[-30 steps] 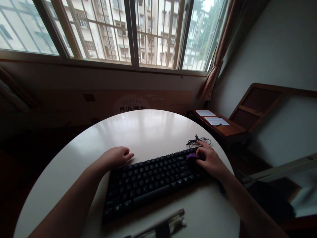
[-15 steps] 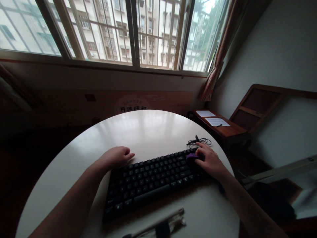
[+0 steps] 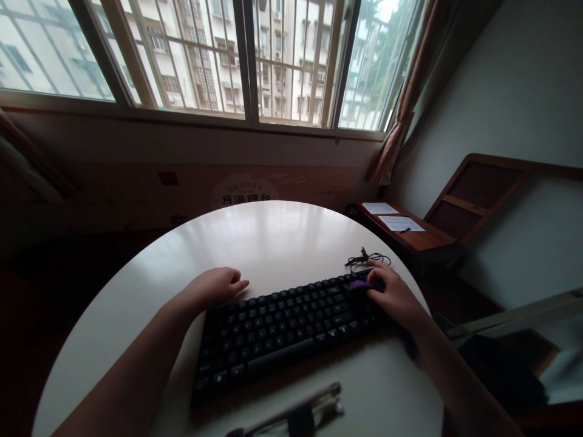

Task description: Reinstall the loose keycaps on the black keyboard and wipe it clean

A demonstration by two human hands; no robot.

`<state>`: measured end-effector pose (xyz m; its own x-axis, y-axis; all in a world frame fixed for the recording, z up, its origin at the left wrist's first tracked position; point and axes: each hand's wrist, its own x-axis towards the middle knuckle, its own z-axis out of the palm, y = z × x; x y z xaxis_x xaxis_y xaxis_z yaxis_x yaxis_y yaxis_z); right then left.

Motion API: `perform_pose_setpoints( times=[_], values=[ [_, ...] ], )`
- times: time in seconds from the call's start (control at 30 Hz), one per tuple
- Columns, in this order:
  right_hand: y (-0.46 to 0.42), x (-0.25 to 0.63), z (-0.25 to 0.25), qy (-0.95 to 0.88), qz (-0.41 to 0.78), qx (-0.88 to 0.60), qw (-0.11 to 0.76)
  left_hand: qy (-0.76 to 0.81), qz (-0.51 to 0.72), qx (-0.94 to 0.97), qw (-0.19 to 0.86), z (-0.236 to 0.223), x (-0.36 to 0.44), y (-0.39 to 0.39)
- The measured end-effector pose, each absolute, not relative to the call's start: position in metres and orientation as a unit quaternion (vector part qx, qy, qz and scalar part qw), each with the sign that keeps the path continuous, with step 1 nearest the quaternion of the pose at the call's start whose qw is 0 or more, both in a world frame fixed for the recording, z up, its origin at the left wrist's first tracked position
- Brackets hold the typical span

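A black keyboard (image 3: 282, 331) lies on a round white table (image 3: 268, 243). My left hand (image 3: 214, 286) rests with curled fingers at the keyboard's far left corner and touches its edge. Over the keyboard's far right end sits my right hand (image 3: 395, 294), its fingers closed on a small purple object (image 3: 359, 286) held against the keys. A coiled black cable (image 3: 367, 260) lies just beyond that hand.
A slim tool with a dark band (image 3: 296, 416) lies at the table's near edge. A low wooden side table (image 3: 405, 233) with papers (image 3: 399, 223) stands to the right, beside a leaning wooden frame (image 3: 473, 194). Barred windows (image 3: 255, 60) fill the far wall.
My right hand with the purple object has shifted slightly to the right along the keyboard's far end. The left hand has barely moved.
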<state>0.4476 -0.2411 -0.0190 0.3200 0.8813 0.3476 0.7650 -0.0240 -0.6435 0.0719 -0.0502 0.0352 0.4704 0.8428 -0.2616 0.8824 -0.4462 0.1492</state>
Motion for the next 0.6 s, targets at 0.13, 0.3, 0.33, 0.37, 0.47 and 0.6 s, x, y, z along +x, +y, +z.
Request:
perform_pose_setpoints(
  times=[0.13, 0.3, 0.33, 0.37, 0.47, 0.6],
  values=[
    [-0.2407, 0.4461, -0.0189, -0.576, 0.067, -0.715, 0.389, 0.508, -0.074, 0.847, 0.133, 0.0359, 0.0724, -0.0498],
    [-0.2406, 0.4469, -0.0195, -0.579, 0.059, -0.709, 0.398, 0.505, -0.077, 0.85, 0.132, 0.0347, 0.0722, -0.0478],
    [-0.2406, 0.4471, -0.0196, -0.581, 0.061, -0.707, 0.4, 0.506, -0.076, 0.849, 0.133, 0.0343, 0.072, -0.0477],
    [-0.2406, 0.4471, -0.0197, -0.582, 0.064, -0.704, 0.402, 0.507, -0.075, 0.848, 0.133, 0.0341, 0.0717, -0.0476],
    [-0.2405, 0.4466, -0.0186, -0.572, 0.078, -0.694, 0.431, 0.507, -0.071, 0.849, 0.131, 0.0339, 0.0713, -0.0477],
    [-0.2424, 0.4514, -0.0153, -0.477, 0.052, -0.624, 0.617, 0.501, -0.075, 0.852, 0.131, 0.0342, 0.0713, -0.0471]
  ],
)
